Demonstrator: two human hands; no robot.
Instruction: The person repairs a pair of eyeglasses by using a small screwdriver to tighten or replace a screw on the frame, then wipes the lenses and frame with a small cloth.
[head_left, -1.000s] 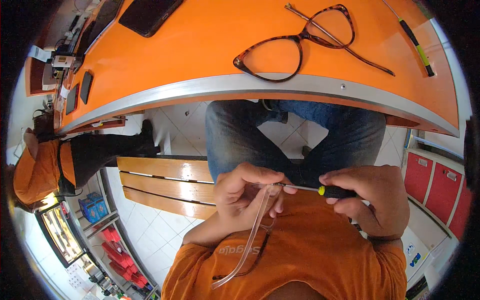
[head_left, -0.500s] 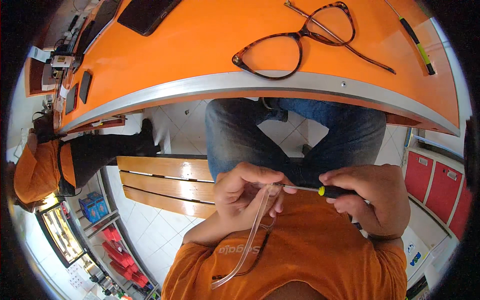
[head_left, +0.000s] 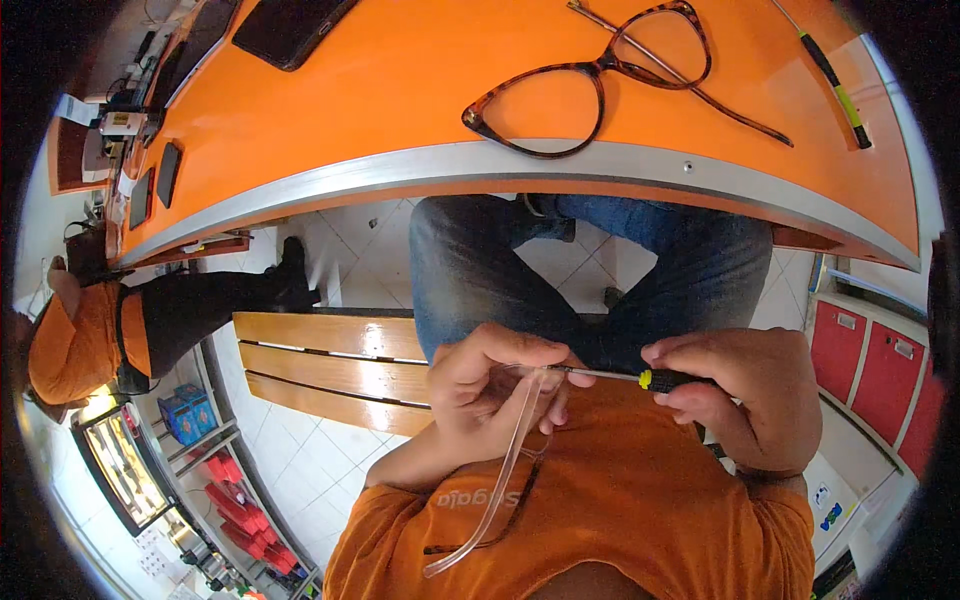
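Note:
My left hand [head_left: 480, 390] is closed on a pair of glasses [head_left: 500, 485] with a clear, pale arm that dangles over my orange shirt, a dark rim below it. My right hand [head_left: 755, 395] grips a screwdriver [head_left: 655, 380] with a black and yellow handle, its shaft pointing left to the small hinge between my left fingers; the exact contact is too small to make out. On the orange table [head_left: 380, 110] ahead lie tortoiseshell glasses [head_left: 535, 78] over a thin long piece, and a second screwdriver [head_left: 835, 85] at the right.
A black phone [head_left: 285, 30] and smaller dark devices [head_left: 168, 175] lie toward the left of the table. A wooden slatted bench [head_left: 320, 365] is beside me. A person in orange [head_left: 75, 340] sits at the far left. Red cabinet doors [head_left: 880, 385] stand at the right.
My fingers on the screwdriver handle have shifted very slightly. At the far left, the other person's arm and upper body have moved a little. The rest looks much the same.

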